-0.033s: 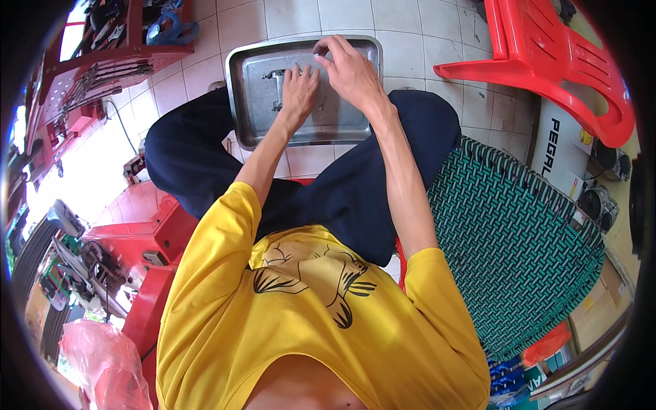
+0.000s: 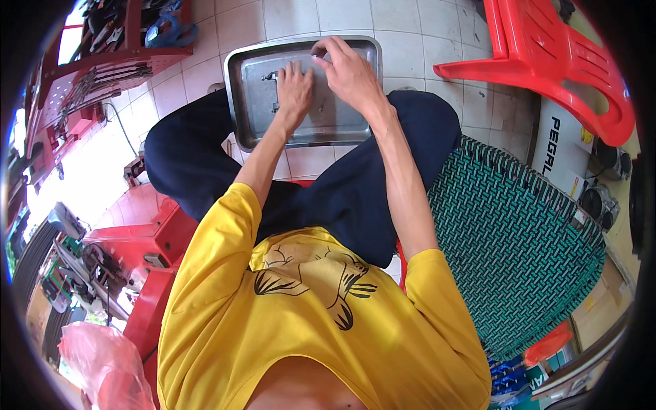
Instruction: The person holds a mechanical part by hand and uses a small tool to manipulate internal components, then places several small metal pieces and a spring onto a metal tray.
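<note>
Left hand has fingers slightly spread, right hand fingers loosely curled, any hold unclear; partly hidden, slim metallic part lies in tray just left of left fingers.

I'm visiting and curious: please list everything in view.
Tray: one, silver, top centre
Metal part: one, silver, in tray
Chair: one, red, upper right
Woven seat: one, green, right
Rounded object: one, white, right
Rack: one, red, upper left
Small bag: one, blue, upper left
Large bag: one, pink, lower left
Boxy unit: one, red, left
Floor tiles: many, pale, top
Clutter: uncounted, mixed, edges
Shirt: one, yellow, bottom
Trousers: one, navy, centre
Left hand: one, bare, over tray
Right hand: one, bare, over tray
</note>
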### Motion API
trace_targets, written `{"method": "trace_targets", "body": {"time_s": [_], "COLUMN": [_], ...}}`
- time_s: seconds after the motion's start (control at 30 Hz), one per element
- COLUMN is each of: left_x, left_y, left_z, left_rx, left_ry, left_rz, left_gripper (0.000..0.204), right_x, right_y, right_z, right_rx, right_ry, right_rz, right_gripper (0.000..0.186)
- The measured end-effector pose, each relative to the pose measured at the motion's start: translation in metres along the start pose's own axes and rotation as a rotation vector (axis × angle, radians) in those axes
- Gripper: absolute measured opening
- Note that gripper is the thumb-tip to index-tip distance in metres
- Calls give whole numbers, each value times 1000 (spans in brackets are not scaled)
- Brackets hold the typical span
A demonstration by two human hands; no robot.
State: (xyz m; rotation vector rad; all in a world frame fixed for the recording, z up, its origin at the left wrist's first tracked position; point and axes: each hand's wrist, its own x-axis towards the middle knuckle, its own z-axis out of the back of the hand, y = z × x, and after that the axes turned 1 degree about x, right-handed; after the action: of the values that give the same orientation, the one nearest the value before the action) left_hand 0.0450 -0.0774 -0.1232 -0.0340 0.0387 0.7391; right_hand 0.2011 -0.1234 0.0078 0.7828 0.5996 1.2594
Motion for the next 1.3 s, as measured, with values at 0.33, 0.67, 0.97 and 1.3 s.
{"method": "trace_targets", "body": {"time_s": [0.33,0.67,0.97,1.3], "left_x": [17,20,-89,-148], "left_y": [27,29,21,-17], "left_z": [-13,1,126,269], "left_rx": [86,-135,-1522,-1679], "left_ry": [80,-96,-193,-389], "left_rz": [-158,-54,412,235], "left_gripper": [18,26,21,17], "right_x": [1,4,-13,-113], "right_y": [2,-4,20,153], "right_z": [-4,-4,15,56], "right_rx": [26,25,-3,404], "right_ry": [-7,-37,50,-63], "right_rz": [0,14,8,90], "right_gripper": [21,20,18,13]}}
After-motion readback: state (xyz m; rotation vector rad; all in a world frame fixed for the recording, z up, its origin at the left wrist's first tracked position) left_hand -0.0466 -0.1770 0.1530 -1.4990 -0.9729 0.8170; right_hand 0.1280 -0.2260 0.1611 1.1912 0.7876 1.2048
